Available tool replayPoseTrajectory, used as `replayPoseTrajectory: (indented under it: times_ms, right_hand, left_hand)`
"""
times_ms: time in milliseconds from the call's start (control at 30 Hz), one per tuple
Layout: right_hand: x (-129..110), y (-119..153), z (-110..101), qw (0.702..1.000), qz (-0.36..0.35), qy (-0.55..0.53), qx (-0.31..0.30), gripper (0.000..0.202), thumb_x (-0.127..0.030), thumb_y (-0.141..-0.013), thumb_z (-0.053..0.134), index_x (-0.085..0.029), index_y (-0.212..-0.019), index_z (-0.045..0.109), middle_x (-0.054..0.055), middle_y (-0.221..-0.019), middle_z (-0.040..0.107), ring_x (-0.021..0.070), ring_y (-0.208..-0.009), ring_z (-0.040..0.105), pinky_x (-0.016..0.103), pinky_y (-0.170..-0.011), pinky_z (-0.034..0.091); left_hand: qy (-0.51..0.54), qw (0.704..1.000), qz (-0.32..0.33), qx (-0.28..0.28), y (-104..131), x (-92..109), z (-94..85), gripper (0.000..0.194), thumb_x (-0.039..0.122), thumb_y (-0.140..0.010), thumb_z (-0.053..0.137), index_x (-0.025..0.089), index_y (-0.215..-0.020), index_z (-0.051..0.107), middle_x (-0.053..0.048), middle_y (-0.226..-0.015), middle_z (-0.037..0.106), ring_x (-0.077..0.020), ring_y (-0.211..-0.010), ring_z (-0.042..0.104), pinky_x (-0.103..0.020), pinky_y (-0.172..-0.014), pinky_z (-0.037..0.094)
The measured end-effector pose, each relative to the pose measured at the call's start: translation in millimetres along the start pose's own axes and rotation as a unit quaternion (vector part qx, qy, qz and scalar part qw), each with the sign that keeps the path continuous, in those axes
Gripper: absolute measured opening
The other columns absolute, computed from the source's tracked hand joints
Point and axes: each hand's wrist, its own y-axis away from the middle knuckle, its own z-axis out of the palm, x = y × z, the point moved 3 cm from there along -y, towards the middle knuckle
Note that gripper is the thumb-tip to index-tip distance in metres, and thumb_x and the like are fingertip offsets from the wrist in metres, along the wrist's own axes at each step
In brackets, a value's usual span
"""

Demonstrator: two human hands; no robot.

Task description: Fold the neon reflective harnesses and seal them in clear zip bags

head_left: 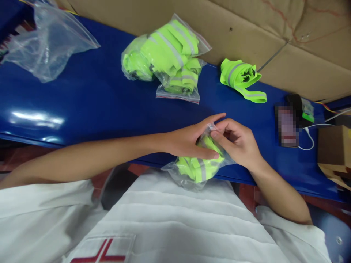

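Observation:
A clear zip bag (201,168) with a folded neon-yellow reflective strap inside lies at the table's front edge, against my shirt. My left hand (189,140) lies over the bag, its thumb and fingers wrapped around it. At the bag's upper edge my right hand (238,142) pinches the plastic between thumb and curled fingers. Part of the bag is hidden under both hands. Beyond them lies a pile of bagged reflective straps (167,49). A loose rolled reflective strap (237,75) rests to the right of that pile, one end trailing out.
The blue table (109,106) runs across the view, with large cardboard boxes (233,29) along its back. Empty clear plastic bags (52,44) lie at the far left. On the right are a phone (287,126) with a white cable and an open cardboard box (333,146).

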Motion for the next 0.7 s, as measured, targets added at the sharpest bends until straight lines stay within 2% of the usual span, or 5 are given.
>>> replayPoseTrajectory:
  times_ms: [167, 433, 567, 633, 700]
  right_hand:
    - [-1.6, -0.7, -2.5, 1.000, 0.015, -0.027, 0.000, 0.021, -0.042, -0.095, 0.074, -0.022, -0.090, 0.069, 0.001, -0.079, 0.069, 0.0136, -0.067, 0.061, 0.027, -0.060, 0.050]
    - [-1.9, 0.8, -2.5, 1.000, -0.013, -0.009, 0.022, 0.012, -0.034, -0.097, 0.072, -0.023, -0.095, 0.069, -0.001, -0.079, 0.069, 0.0121, -0.067, 0.060, 0.026, -0.060, 0.047]
    - [-1.7, 0.4, -1.0, 1.000, -0.015, -0.002, 0.014, 0.013, -0.036, -0.097, 0.072, -0.023, -0.097, 0.071, -0.002, -0.073, 0.065, 0.0121, -0.062, 0.056, 0.027, -0.058, 0.045]
    - [-3.8, 1.0, -2.1, 0.999, -0.018, 0.006, 0.028, 0.013, -0.036, -0.097, 0.073, -0.024, -0.095, 0.070, -0.003, -0.068, 0.060, 0.0119, -0.058, 0.051, 0.027, -0.054, 0.041]
    - [-6.7, 1.7, -5.4, 0.998, -0.025, 0.010, 0.059, 0.013, -0.035, -0.096, 0.073, -0.024, -0.093, 0.069, -0.003, -0.068, 0.058, 0.0119, -0.057, 0.049, 0.027, -0.052, 0.040]
  left_hand:
    - [0.009, 1.000, 0.007, -0.010, -3.9, -1.9, 5.5, 0.103, 0.040, -0.084, 0.081, 0.027, -0.166, 0.020, -0.012, -0.161, 0.047, -0.0297, -0.148, 0.048, -0.044, -0.124, 0.040]
    - [0.007, 1.000, 0.014, -0.021, -5.8, -3.6, 8.5, 0.105, 0.040, -0.082, 0.082, 0.023, -0.166, 0.021, -0.015, -0.164, 0.042, -0.0338, -0.154, 0.040, -0.050, -0.128, 0.036]
    - [0.006, 0.999, 0.028, -0.018, -8.1, -2.5, 9.2, 0.106, 0.040, -0.082, 0.082, 0.022, -0.166, 0.020, -0.016, -0.168, 0.035, -0.0322, -0.157, 0.036, -0.047, -0.131, 0.030]
    - [0.019, 0.999, 0.020, -0.016, -8.1, -1.3, 8.3, 0.104, 0.041, -0.081, 0.082, 0.022, -0.165, 0.023, -0.016, -0.168, 0.035, -0.0321, -0.157, 0.035, -0.045, -0.129, 0.033]
    - [0.048, 0.999, -0.016, -0.013, -6.7, -1.4, 5.6, 0.103, 0.044, -0.080, 0.084, 0.024, -0.163, 0.026, -0.016, -0.164, 0.042, -0.0331, -0.152, 0.043, -0.046, -0.122, 0.043]
